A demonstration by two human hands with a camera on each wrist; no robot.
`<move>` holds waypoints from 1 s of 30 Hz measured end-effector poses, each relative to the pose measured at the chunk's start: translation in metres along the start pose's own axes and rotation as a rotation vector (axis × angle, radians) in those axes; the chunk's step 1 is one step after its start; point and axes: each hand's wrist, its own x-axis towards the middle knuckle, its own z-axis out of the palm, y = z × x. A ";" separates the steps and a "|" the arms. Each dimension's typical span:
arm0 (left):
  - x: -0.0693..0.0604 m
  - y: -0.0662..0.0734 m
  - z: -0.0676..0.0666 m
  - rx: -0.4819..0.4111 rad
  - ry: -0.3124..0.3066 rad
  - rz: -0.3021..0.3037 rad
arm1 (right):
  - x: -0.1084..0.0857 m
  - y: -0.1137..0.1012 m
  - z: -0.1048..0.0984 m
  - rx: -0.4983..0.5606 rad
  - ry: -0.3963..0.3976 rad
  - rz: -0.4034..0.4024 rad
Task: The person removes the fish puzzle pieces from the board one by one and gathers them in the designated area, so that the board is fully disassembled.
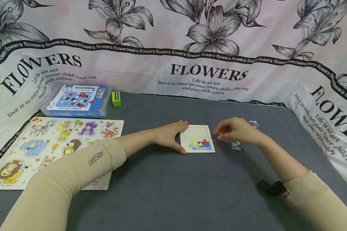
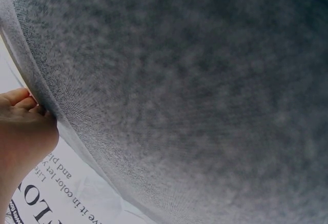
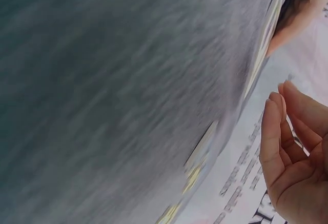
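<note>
A square, pale puzzle board (image 1: 195, 134) lies on the grey cloth with several joined, colourful jigsaw pieces (image 1: 200, 145) in its lower right part. My left hand (image 1: 169, 135) is spread at the board's left side, thumb by the lower corner and fingertips by the upper one. Just right of the board, my right hand (image 1: 238, 130) hovers with loosely bent fingers; the right wrist view shows nothing between the fingertips (image 3: 273, 103). One loose jigsaw piece (image 1: 235, 145) lies below that hand, and another jigsaw piece (image 1: 253, 124) lies beyond it, partly hidden.
A large animal puzzle board (image 1: 115, 128) lies at the left, partly under my left arm. Behind it are a clear plastic case with a blue label (image 1: 78, 99) and a small green block (image 1: 116, 98). Flower-printed cloth (image 1: 133, 75) rises behind the table.
</note>
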 end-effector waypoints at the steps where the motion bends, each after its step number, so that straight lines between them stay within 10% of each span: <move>1: 0.000 0.000 0.000 0.000 -0.001 -0.001 | 0.002 -0.003 0.001 -0.001 -0.002 -0.007; 30: 0.001 -0.005 0.001 -0.025 0.005 0.021 | 0.036 -0.029 0.034 -0.071 -0.175 -0.188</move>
